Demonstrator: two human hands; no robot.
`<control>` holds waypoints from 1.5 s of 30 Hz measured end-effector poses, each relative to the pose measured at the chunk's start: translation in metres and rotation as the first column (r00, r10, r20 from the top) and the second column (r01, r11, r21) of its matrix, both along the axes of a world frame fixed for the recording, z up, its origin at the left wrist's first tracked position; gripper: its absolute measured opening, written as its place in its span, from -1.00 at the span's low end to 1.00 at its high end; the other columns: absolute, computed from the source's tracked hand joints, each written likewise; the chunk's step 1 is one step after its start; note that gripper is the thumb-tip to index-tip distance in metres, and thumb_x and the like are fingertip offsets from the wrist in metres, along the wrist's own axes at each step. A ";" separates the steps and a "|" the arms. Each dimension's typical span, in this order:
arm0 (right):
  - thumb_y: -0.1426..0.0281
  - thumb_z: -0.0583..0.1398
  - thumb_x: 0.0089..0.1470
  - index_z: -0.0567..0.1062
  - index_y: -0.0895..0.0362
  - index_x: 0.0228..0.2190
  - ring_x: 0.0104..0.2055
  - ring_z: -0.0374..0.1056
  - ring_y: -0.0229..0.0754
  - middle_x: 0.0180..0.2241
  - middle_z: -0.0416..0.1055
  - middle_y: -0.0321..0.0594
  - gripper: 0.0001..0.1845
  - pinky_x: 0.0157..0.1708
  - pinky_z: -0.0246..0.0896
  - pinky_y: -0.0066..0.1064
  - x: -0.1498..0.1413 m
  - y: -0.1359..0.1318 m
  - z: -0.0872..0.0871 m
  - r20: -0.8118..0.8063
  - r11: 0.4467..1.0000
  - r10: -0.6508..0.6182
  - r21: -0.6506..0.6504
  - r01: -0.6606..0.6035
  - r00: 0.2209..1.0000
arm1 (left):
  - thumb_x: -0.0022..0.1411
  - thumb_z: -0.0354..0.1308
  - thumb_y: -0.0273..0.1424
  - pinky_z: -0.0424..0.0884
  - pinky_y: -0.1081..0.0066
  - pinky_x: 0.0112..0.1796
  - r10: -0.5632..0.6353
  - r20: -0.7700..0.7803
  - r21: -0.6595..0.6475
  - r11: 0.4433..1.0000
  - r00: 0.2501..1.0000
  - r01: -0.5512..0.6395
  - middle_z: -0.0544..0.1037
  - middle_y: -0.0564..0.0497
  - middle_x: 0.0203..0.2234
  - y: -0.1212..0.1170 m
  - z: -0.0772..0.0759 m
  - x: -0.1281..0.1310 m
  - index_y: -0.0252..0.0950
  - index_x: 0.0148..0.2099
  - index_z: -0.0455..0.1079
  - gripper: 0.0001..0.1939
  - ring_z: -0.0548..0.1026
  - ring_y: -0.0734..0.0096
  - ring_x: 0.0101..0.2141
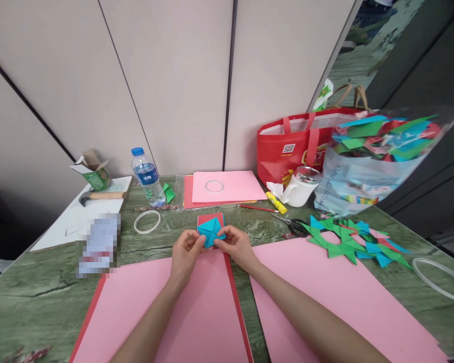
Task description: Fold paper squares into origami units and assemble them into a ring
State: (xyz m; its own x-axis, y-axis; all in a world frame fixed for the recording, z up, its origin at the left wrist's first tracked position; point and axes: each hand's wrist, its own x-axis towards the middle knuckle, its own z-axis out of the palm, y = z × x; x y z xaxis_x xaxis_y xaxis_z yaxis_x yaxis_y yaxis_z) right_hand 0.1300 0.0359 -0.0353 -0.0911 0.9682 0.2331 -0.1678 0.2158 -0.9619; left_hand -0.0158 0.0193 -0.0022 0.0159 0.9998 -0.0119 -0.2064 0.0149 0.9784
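Observation:
A small folded blue paper piece [211, 230] is held above the table's middle by both hands. My left hand [184, 255] pinches its left side with fingers closed. My right hand [236, 244] pinches its right side the same way. Just behind the blue piece lies a small red paper square [211, 218]. Under my hands are large pink sheets [196, 307] on the green marbled table [30, 292].
A pile of folded green, blue and red pieces [353, 241] lies right, by scissors [293, 225]. Behind stand a plastic bag of folded paper [374, 156], a red tote [298, 143], a white mug [300, 189], a glue stick [276, 202], a water bottle [148, 176], a hammer [102, 196] and tape rings [147, 221].

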 end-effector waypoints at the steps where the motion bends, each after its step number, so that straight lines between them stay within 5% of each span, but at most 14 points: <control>1: 0.37 0.26 -0.19 0.37 0.14 -0.47 -0.44 0.27 -0.28 -0.50 0.32 -0.31 -0.82 -0.44 0.22 -0.45 0.000 0.000 0.000 -0.005 1.000 0.001 -0.002 -0.001 1.000 | -0.08 0.24 -0.34 0.44 0.31 -0.31 -0.021 -0.017 0.000 1.000 1.000 0.021 0.52 0.07 -0.52 -0.001 0.000 0.001 -0.30 -0.36 0.31 -0.77 0.50 0.35 -0.40; 11: 0.39 0.27 -0.21 0.38 0.14 -0.47 -0.41 0.30 -0.27 -0.47 0.34 -0.30 -0.81 -0.40 0.24 -0.44 -0.001 -0.002 0.002 -0.030 0.999 0.010 -0.035 -0.011 0.999 | -0.16 0.29 -0.41 0.43 0.32 -0.22 -0.034 0.002 -0.091 0.995 0.999 0.034 0.57 -0.02 -0.41 -0.001 -0.007 0.004 -0.36 -0.18 0.41 -0.60 0.51 0.31 -0.34; 29: 0.35 0.28 -0.22 0.25 0.08 -0.41 -0.52 0.28 -0.32 -0.54 0.30 -0.41 -0.67 -0.48 0.30 -0.42 -0.002 -0.001 0.004 -0.191 0.992 0.074 -0.089 -0.092 0.979 | -0.18 0.28 -0.42 0.45 0.36 -0.27 0.002 -0.077 -0.034 0.999 0.997 -0.004 0.58 -0.02 -0.46 -0.001 -0.004 0.001 -0.36 -0.38 0.47 -0.79 0.54 0.31 -0.42; 39: 0.36 0.28 -0.25 0.31 0.12 -0.49 -0.47 0.27 -0.29 -0.51 0.28 -0.34 -0.75 -0.51 0.25 -0.48 -0.002 -0.001 -0.005 0.051 0.999 0.032 -0.018 -0.031 0.998 | -0.16 0.25 -0.46 0.43 0.46 -0.34 0.024 -0.228 0.003 1.000 0.973 -0.024 0.59 -0.03 -0.46 0.000 -0.009 0.000 -0.35 -0.40 0.49 -0.84 0.53 0.33 -0.40; 45: 0.39 0.26 -0.25 0.27 0.12 -0.44 -0.46 0.27 -0.31 -0.51 0.27 -0.36 -0.71 -0.51 0.28 -0.49 -0.003 -0.001 -0.006 0.044 0.999 0.029 -0.042 -0.027 0.999 | -0.16 0.25 -0.44 0.44 0.44 -0.34 -0.005 -0.251 -0.011 1.000 0.968 0.002 0.59 -0.03 -0.47 0.001 -0.008 -0.001 -0.36 -0.41 0.48 -0.83 0.53 0.32 -0.41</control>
State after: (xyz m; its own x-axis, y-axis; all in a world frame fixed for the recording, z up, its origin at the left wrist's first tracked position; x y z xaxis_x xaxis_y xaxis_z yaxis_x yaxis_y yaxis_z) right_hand 0.1275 0.0346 -0.0408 -0.1274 0.9739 0.1878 -0.1295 0.1714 -0.9767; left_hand -0.0166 0.0205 -0.0099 0.0146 0.9995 -0.0269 0.0460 0.0262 0.9986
